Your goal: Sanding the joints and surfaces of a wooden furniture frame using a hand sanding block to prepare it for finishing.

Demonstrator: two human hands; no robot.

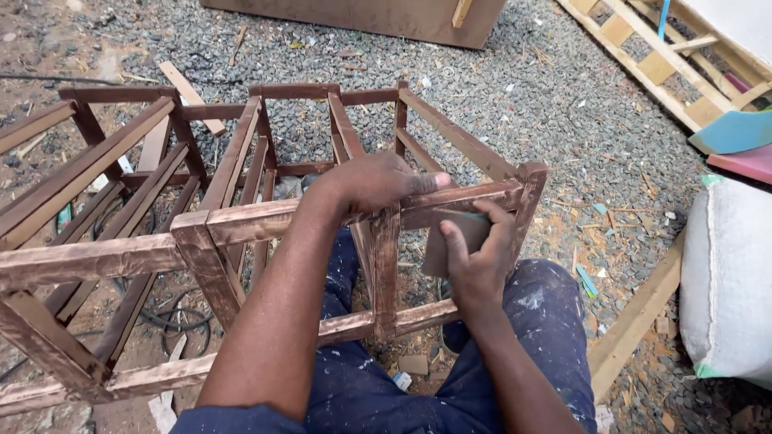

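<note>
the left hand (378, 183) grips the top rail of a brown wooden frame (241, 221). the right hand (476, 261) presses a piece of sandpaper (450, 241) against this rail. gravel ground (563, 104) lies around, and a white sack (728, 281) stands near.

One head-worn camera looks steeply down, close over the hands, wooden frame (354, 217) and gravel ground (563, 104)

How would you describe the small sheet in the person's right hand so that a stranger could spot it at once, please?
Start at the brown wooden frame across the person's lap, then follow its top rail to the right corner. There the right hand presses a small grey-brown sheet of sandpaper against the rail; it is the only flat, flexible piece among stiff wooden bars.
</note>
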